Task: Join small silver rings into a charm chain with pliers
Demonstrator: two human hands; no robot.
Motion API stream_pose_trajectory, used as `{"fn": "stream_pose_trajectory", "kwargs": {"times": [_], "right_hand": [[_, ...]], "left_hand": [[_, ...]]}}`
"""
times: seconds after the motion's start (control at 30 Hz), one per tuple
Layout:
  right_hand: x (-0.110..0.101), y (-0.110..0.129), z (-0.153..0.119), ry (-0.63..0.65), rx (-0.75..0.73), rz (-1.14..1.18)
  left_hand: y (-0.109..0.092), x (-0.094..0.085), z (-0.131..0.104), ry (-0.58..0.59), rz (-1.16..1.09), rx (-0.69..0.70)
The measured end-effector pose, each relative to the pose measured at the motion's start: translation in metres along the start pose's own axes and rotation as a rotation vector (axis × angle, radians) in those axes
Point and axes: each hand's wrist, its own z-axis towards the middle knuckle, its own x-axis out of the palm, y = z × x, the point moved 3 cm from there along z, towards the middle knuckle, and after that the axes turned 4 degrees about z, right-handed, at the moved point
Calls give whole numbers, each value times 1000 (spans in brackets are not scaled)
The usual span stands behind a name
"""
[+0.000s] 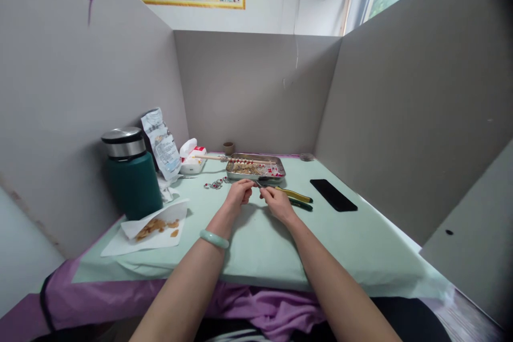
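My left hand (241,191), with a pale green bangle (214,239) on its wrist, is closed in a pinch near the front of the metal tray (256,178). What its fingertips hold is too small to make out. Just to the right, my right hand (276,203) is closed on a thin, dark metal tool (258,184), its tip pointing at the left fingertips. Pliers with yellow and dark green handles (298,195) lie just beyond my right hand. Left of the tray is a chain with red beads (216,184). Gold and red small pieces (250,169) fill the tray.
A beaded wooden stick (212,157) rests across the tray. Left stand a green flask (134,181), a foil pouch (162,144), a tissue pack (194,157) and paper with brown flakes (156,228). Right lies a black phone (333,195). Grey partitions (256,91) enclose the table.
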Motion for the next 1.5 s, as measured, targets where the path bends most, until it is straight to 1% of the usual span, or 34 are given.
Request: {"fn": "stream_pose_trajectory", "kwargs": {"times": [0.17, 0.33, 0.5, 0.63, 0.7, 0.77, 0.9, 0.97, 1.0, 1.07, 1.17, 1.23, 1.37, 1.5], "right_hand": [[-1, -1, 0, -2, 3, -1], [0, -3, 0, -15, -61, -67], [1, -3, -1, -39, -63, -121], [1, -3, -1, -53, -47, -127], [1, -4, 0, -49, -19, -69], [4, -5, 1, -12, 51, 63], [12, -8, -2, 172, 306, 479], [13, -8, -4, 210, 370, 583], [13, -8, -4, 205, 376, 591], [12, -9, -3, 176, 364, 571], [11, -10, -2, 150, 344, 534], [11, -12, -1, 132, 326, 498], [11, -14, 0, 90, 234, 384], [6, -12, 2, 24, 133, 226]], "left_hand": [[-2, -1, 1, -4, 39, 4], [0, -1, 4, -37, 158, 4], [1, -4, 7, -116, 370, 68], [2, -4, 8, -136, 457, 144], [1, -3, 8, -142, 478, 189], [-1, -2, 7, -154, 503, 248], [-5, 0, 4, -206, 621, 386], [-6, 1, 3, -216, 654, 413], [-6, 1, 3, -208, 643, 405], [-5, 1, 4, -163, 563, 341], [-2, 2, 5, -49, 357, 193], [-1, 3, 5, 0, 253, 136], [-3, 4, 4, 0, 224, 105], [-5, 4, 1, 12, 186, 80]]}}
